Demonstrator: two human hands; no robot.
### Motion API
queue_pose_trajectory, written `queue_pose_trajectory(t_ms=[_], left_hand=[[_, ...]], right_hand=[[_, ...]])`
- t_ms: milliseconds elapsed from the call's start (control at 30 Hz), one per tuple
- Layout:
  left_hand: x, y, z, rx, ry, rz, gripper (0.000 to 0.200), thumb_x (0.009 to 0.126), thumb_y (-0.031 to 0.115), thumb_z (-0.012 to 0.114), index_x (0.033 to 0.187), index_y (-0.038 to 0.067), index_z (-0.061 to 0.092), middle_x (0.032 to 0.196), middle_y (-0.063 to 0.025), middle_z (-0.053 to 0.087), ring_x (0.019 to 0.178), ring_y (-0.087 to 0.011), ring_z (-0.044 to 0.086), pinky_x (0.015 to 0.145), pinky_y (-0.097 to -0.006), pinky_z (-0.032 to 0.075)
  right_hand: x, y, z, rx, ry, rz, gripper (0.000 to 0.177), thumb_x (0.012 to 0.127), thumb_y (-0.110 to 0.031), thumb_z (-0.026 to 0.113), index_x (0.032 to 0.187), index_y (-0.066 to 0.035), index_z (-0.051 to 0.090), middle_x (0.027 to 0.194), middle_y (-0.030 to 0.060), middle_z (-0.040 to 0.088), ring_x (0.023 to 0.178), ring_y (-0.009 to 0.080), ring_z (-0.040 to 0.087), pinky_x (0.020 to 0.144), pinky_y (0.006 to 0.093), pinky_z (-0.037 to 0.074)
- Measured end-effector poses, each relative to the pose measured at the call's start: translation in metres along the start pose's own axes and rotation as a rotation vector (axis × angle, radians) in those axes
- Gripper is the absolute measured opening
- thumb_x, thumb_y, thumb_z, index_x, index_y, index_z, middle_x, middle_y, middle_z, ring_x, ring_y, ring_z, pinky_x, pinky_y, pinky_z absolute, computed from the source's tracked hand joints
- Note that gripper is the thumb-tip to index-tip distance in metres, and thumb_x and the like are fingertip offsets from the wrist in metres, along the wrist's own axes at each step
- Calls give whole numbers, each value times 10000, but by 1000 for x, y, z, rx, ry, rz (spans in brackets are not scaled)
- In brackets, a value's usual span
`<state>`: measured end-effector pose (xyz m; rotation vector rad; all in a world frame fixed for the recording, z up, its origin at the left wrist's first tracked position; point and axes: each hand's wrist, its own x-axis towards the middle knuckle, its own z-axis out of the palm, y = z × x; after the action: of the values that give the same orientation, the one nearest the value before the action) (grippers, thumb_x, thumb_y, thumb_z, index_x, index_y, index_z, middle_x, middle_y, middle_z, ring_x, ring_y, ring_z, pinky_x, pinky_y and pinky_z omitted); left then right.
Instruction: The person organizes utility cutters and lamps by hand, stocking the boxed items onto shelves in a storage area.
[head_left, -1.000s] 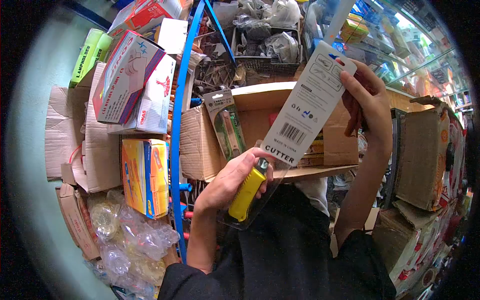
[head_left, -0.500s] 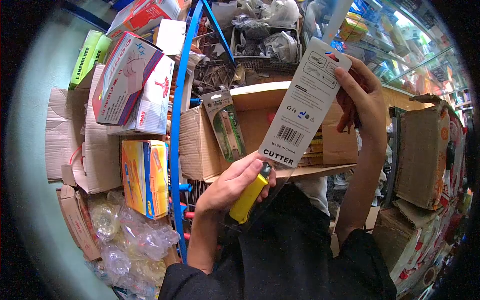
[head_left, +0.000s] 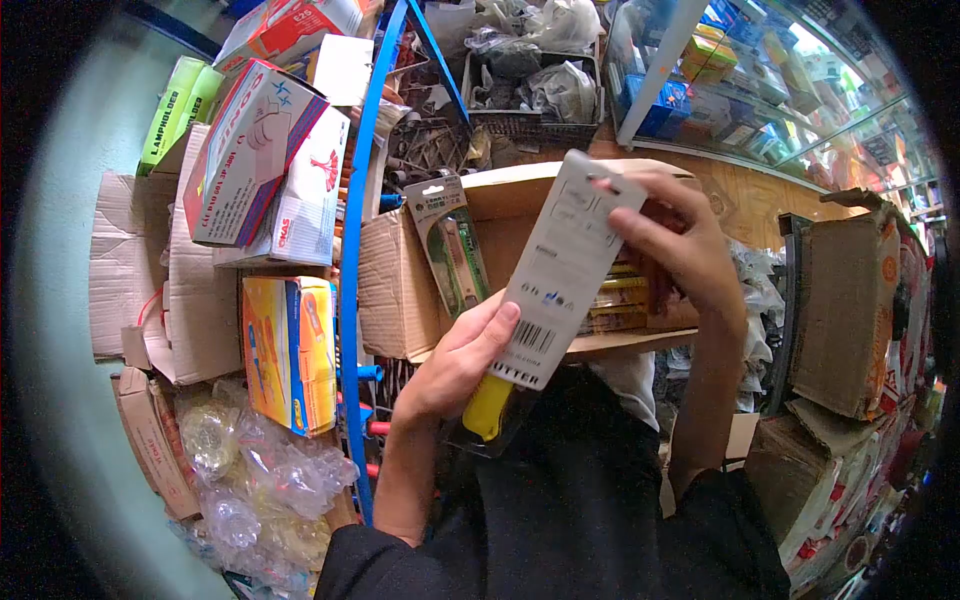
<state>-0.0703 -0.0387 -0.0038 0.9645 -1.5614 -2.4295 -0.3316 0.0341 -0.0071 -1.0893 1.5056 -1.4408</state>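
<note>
A packaged cutter (head_left: 562, 265) is held slanted before me, the printed back of its white card facing up. Its yellow handle (head_left: 488, 405) shows below the card under clear plastic. My left hand (head_left: 458, 362) is closed on the lower left edge, thumb lying on the card near the barcode. At the top end my right hand (head_left: 675, 235) grips the card's corner by the hanging hole, thumb on the printed side; its other fingers are partly hidden behind. Another carded cutter (head_left: 462, 250) leans inside the open cardboard box (head_left: 395, 285) beneath, beside my left hand.
Yellow packs (head_left: 622, 300) lie in the box's right part. A blue metal frame (head_left: 350, 300) runs along its left, with product boxes (head_left: 255, 155) and bagged items (head_left: 265, 490) beyond. A black crate (head_left: 535, 125) stands behind; a glass display case (head_left: 760, 90) is at back right.
The packaged cutter has moved down and left, its card now sliding over more of the yellow handle. My right hand has come left and lower with it; my left hand stays nearly in place.
</note>
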Motion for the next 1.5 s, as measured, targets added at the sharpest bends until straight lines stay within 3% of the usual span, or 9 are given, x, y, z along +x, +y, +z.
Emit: queue_pose_trajectory(t_ms=[100,167,300,600,967,1067,1167,1300,1500], left_hand=[[3,-2,1,36,47,44,531,1119,408,391,1438,-7,476,1211,-96,631,1060,-136,596,937,-289,486],[3,0,0,45,46,54,530,1121,403,391,1439,-12,476,1243,-100,628,1097,-141,592,968,-295,476],[2,3,-3,39,59,73,519,1124,388,388,1441,-14,472,1270,-108,625,1129,-155,595,990,-309,477],[9,11,3,98,109,156,483,1128,384,377,1392,1,509,1195,-95,644,1065,-138,616,935,-290,504],[19,11,13,-37,284,240,536,1112,474,363,1362,32,536,1161,-89,663,1018,-151,659,854,-294,556],[14,2,9,-548,78,216,592,1109,495,314,1440,36,489,1235,-111,653,1066,-181,666,897,-308,559],[16,5,20,-701,334,187,606,1104,465,285,1522,43,404,1321,-129,622,1112,-204,662,923,-322,562],[11,-28,2,-428,94,273,563,1105,399,297,1544,52,366,1328,-124,606,1119,-184,657,899,-312,572],[8,-39,-7,-430,84,153,655,1098,558,288,1399,33,539,1157,-108,679,963,-134,687,782,-274,588]], right_hand=[[-5,-6,6,34,-224,157,322,909,-175,777,1184,-15,722,1077,68,658,1010,143,648,875,291,537],[-7,10,12,-250,-389,-142,361,910,-196,782,1211,-9,712,1072,88,650,1013,159,644,873,302,537],[-15,-9,24,-79,-209,94,363,917,-208,776,1235,-43,718,1052,101,650,958,192,658,844,312,546],[-28,-8,28,-434,-213,-148,324,918,-185,726,1241,-177,747,992,144,642,897,297,679,812,356,548],[-38,8,48,-73,-208,138,286,901,-216,783,1045,24,723,934,70,682,887,135,664,790,286,530],[-38,2,53,89,-155,319,252,916,-192,773,1026,25,712,893,47,696,820,96,643,737,269,522],[-40,0,52,320,-111,413,201,937,-164,753,998,18,696,845,36,692,751,67,620,671,238,500],[-43,6,57,385,-91,387,165,945,-142,740,959,7,673,835,29,675,728,64,605,658,227,489],[-44,16,65,-16,-40,138,210,932,-170,750,1004,6,660,916,56,660,830,106,629,742,258,509]])
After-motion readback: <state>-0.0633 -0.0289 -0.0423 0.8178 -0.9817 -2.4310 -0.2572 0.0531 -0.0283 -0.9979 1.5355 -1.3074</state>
